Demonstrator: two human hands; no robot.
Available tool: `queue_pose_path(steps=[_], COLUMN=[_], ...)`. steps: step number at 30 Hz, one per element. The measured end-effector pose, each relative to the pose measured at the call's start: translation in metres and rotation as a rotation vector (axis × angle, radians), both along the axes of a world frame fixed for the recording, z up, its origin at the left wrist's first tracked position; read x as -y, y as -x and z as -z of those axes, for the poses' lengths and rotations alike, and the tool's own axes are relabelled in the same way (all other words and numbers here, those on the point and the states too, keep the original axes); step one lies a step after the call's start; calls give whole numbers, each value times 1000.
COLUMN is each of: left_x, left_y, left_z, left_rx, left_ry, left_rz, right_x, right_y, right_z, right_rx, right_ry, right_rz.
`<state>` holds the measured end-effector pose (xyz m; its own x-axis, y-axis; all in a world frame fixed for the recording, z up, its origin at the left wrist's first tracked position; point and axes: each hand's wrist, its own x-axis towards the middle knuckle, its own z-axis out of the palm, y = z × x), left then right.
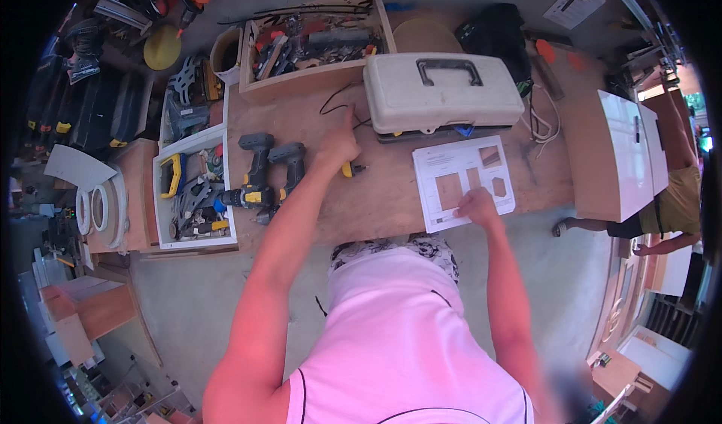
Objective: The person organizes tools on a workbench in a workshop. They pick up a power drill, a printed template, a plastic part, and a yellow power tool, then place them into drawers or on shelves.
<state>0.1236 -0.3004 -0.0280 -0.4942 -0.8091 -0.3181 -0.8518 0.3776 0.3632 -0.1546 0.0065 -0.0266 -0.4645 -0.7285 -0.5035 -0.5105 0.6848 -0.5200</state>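
Note:
My left hand (340, 144) is over the wooden workbench (383, 192), one finger extended towards a thin black cord (333, 109). A small yellow and black tool (352, 169) lies beside it; whether the hand touches it I cannot tell. My right hand (478, 207) rests at the lower edge of a stack of printed sheets (462, 159), which bears pictures and writing. Behind the sheets sits a pale plastic toolbox (443, 94) with a black handle. Two cordless drills (256, 170) lie left of my left forearm.
White-edged trays (194, 243) of tools stand at the left, and a wooden box (316, 80) of mixed hardware at the back. A white-faced panel box (586, 159) stands right. Beyond it is another person (677, 198). A dark bag (496, 34) lies behind the toolbox.

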Motion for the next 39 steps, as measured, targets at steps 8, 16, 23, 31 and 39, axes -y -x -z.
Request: queue_pose_path(steps=[8,16,23,31,39], left_x=[-32,-76,-107,-211,-268], left_y=[-29,-68,-116,-65,-26], left_z=[-30,-71,-147,-179,-213], left_rx=[-55,-262,-580,-387,-541], left_ry=[-134,88,63,149,359], left_rz=[-188,-362,-443,-211,-308], right_x=[-10,-4,-15,21,22], right_y=[-3,9,-5,-128,-78], right_z=[6,14,13,-185,-154], right_rx=[-71,-13,-170,102,328], right_ry=[87,44,69,815,774], right_rz=[21,5,-146,-526,-664])
